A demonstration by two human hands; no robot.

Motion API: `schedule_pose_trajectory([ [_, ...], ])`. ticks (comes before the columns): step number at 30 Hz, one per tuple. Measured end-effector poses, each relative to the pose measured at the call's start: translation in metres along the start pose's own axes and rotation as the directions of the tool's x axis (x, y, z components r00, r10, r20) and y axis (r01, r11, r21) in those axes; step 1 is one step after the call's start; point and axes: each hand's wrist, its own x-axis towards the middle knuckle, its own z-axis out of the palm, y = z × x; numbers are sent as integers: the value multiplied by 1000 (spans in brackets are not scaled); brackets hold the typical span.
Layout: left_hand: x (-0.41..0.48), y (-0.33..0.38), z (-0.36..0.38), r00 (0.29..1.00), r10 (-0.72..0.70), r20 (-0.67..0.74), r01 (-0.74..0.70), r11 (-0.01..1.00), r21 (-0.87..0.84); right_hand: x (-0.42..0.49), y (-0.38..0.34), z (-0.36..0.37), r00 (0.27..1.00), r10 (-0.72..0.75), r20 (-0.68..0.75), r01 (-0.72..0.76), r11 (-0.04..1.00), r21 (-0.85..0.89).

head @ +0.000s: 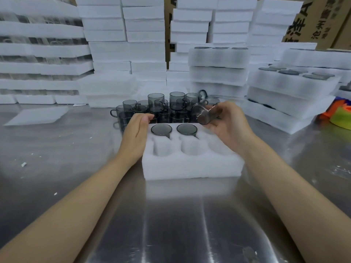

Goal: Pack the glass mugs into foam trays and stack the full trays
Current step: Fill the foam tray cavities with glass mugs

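A white foam tray (191,166) with round pockets lies on the steel table in front of me. Two smoky grey glass mugs (161,129) sit upside down in its far-left and far-middle pockets; the near pockets are hollow. My right hand (227,123) holds a third grey mug (204,114) tilted on its side above the tray's far-right corner. My left hand (137,128) rests against the tray's far-left corner, fingers curled, with nothing seen in it. A cluster of several loose grey mugs (163,106) stands just behind the tray.
Stacks of filled foam trays (218,73) rise at the back right and to the right (288,95). Tall piles of foam (125,44) line the back, cardboard boxes (322,19) behind them. A flat foam sheet (38,115) lies at left. Coloured tape rolls (340,114) sit at the right edge.
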Motion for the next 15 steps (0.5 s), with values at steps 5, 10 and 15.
schedule_pose_trajectory([
  [5, 0, -2, 0, 1000, -8, -3, 8, 1000, -24, 4, 1, -7, 995, -81, 65, 85, 994, -64],
  [10, 1, -5, 1, 999, -38, -6, 38, 998, -47, 10, -1, -16, 996, -86, 34, 89, 992, -85],
  [15, 2, -8, 1, 998, -56, -3, 56, 996, -73, 16, -7, -29, 986, -161, 46, 167, 957, -236],
])
